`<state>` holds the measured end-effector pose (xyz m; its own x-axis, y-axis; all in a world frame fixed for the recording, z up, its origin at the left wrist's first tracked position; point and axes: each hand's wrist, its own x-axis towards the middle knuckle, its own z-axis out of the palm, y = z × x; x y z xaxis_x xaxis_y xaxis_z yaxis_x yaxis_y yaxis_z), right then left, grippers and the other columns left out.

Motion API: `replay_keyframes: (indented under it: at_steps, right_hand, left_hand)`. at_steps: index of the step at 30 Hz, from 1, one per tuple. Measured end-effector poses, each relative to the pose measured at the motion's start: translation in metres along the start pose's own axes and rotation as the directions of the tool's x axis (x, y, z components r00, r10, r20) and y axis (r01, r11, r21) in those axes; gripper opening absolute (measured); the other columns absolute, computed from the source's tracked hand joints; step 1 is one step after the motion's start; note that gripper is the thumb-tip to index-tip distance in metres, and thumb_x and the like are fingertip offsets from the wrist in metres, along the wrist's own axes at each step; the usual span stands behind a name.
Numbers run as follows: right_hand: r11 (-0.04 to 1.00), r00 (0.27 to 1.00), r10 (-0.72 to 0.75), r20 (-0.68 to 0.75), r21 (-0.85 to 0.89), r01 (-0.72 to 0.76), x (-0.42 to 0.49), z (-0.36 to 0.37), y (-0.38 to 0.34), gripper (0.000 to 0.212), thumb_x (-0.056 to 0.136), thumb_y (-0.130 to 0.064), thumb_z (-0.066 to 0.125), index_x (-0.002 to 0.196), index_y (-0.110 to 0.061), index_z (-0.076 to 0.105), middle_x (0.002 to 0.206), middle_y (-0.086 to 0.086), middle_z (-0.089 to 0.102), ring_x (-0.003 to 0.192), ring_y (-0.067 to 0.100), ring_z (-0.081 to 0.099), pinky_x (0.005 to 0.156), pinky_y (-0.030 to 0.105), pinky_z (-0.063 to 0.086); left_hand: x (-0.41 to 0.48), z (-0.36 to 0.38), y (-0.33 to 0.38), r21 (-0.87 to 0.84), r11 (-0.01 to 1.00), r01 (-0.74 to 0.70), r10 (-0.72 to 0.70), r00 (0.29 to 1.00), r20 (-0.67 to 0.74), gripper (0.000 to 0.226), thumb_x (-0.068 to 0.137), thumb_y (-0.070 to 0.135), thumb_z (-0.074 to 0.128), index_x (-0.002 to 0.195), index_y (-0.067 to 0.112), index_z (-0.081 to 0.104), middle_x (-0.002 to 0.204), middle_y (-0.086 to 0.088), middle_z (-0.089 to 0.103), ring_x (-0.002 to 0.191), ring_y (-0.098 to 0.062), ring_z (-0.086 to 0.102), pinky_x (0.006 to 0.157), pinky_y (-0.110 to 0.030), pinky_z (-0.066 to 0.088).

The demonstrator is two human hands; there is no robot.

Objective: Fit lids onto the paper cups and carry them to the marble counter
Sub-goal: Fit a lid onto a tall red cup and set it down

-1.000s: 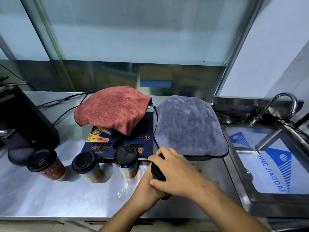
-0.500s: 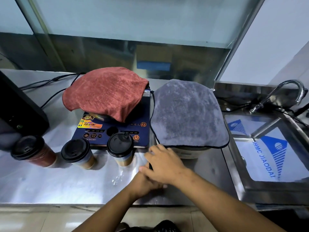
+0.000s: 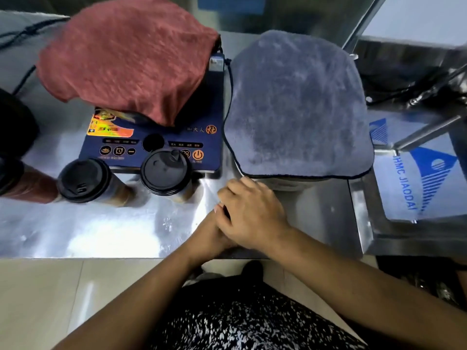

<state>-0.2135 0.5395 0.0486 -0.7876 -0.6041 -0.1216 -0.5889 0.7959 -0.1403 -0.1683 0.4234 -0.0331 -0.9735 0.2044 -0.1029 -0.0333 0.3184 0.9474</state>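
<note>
My right hand (image 3: 252,213) lies palm down over a black lid (image 3: 225,211), fingers curled over its rim; only a dark sliver of the lid shows. My left hand (image 3: 209,236) sits under it, wrapped round the paper cup, which is hidden. Three other lidded cups stand in a row to the left on the steel counter (image 3: 88,228). They are a reddish cup (image 3: 27,185) at the edge, a tan cup (image 3: 83,180), and a tan cup (image 3: 165,174) nearest my hands.
A navy induction cooker (image 3: 156,145) stands behind the cups under a red cloth (image 3: 126,54). A grey cloth (image 3: 295,107) covers a pot right behind my hands. A steel sink (image 3: 417,185) lies to the right, and a black machine (image 3: 12,127) sits at the far left.
My view has tilted down and closer. Both hands stay on the same cup, and my right hand now covers the lid almost fully.
</note>
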Motion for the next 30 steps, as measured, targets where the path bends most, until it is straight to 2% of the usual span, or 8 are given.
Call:
replay_keyframes:
  at_steps: [6,10,15,18,20,22,24,30]
  right_hand:
    - [0.999,1.0,0.012,-0.024,0.034,-0.011,-0.003,0.007,0.0,0.038,0.092,-0.042,0.042,0.1,-0.016,0.07,0.101,0.003,0.066,0.102,0.026,0.058,0.088,0.044,0.046]
    - [0.998,0.999,0.007,-0.04,0.055,-0.005,-0.005,0.008,0.001,0.042,0.092,-0.041,0.037,0.099,-0.016,0.07,0.1,0.003,0.067,0.1,0.026,0.059,0.087,0.045,0.047]
    - [0.996,0.993,0.033,-0.11,0.084,-0.024,-0.006,0.01,0.003,0.038,0.089,-0.038,0.04,0.091,-0.016,0.071,0.092,0.002,0.068,0.092,0.025,0.062,0.081,0.041,0.049]
    - [0.999,0.999,0.027,-0.022,0.041,-0.026,-0.004,0.008,0.0,0.041,0.092,-0.041,0.039,0.099,-0.016,0.069,0.101,0.003,0.067,0.101,0.025,0.06,0.087,0.042,0.046]
    - [1.0,0.996,-0.005,0.089,0.027,0.003,-0.001,0.002,0.001,0.044,0.096,-0.052,0.042,0.109,-0.02,0.069,0.111,0.001,0.065,0.11,0.022,0.056,0.092,0.041,0.044]
    - [0.967,0.973,-0.024,0.227,0.251,-0.035,0.003,-0.019,0.005,0.041,0.097,-0.061,0.048,0.104,-0.027,0.071,0.108,-0.007,0.066,0.105,0.015,0.056,0.09,0.038,0.044]
    - [0.82,0.956,-0.04,0.29,0.556,-0.135,0.001,-0.045,0.008,0.031,0.098,-0.056,0.053,0.091,-0.03,0.068,0.094,-0.014,0.066,0.093,0.008,0.059,0.089,0.036,0.048]
    - [0.876,0.99,-0.139,0.025,0.469,0.111,-0.023,-0.118,0.008,0.037,0.096,-0.048,0.062,0.128,-0.029,0.065,0.124,-0.008,0.064,0.113,0.008,0.057,0.1,0.032,0.045]
  left_hand:
    - [-0.004,0.006,-0.004,0.031,0.999,0.039,-0.039,0.999,0.004,0.022,0.076,0.033,0.059,0.094,0.046,0.056,0.106,0.046,0.057,0.097,0.024,0.053,0.074,0.0,0.046]
    - [-0.004,0.008,-0.003,0.01,1.0,0.023,-0.023,1.0,-0.008,0.038,0.08,0.028,0.06,0.105,0.057,0.055,0.11,0.043,0.058,0.101,0.022,0.054,0.077,0.0,0.045]
    - [-0.001,0.008,-0.002,0.042,0.999,-0.013,0.014,1.0,-0.021,0.063,0.079,0.002,0.072,0.114,0.05,0.052,0.121,0.042,0.053,0.113,0.02,0.051,0.085,0.001,0.041]
    - [-0.002,0.006,-0.003,-0.001,1.0,-0.008,0.008,1.0,0.007,0.065,0.077,0.007,0.078,0.119,0.051,0.054,0.122,0.035,0.058,0.115,0.012,0.055,0.088,-0.005,0.045]
    - [-0.003,0.008,-0.009,-0.041,0.999,0.02,-0.019,1.0,0.016,0.056,0.074,0.012,0.082,0.121,0.035,0.059,0.119,0.023,0.064,0.113,0.002,0.06,0.09,-0.014,0.049]
    - [-0.004,0.01,-0.009,-0.073,0.996,0.059,-0.059,0.998,-0.006,0.064,0.07,0.014,0.088,0.126,0.017,0.058,0.123,0.007,0.066,0.117,-0.012,0.062,0.097,-0.026,0.051]
    - [-0.009,0.01,-0.001,-0.097,0.993,0.06,-0.062,0.998,-0.018,0.088,0.068,0.016,0.091,0.142,0.018,0.044,0.136,0.005,0.059,0.129,-0.013,0.056,0.103,-0.029,0.049]
    - [-0.026,-0.011,0.053,-0.113,0.993,-0.032,0.017,0.991,-0.13,0.083,0.071,0.023,0.086,0.134,0.051,0.04,0.134,0.026,0.058,0.126,0.005,0.054,0.095,-0.01,0.046]
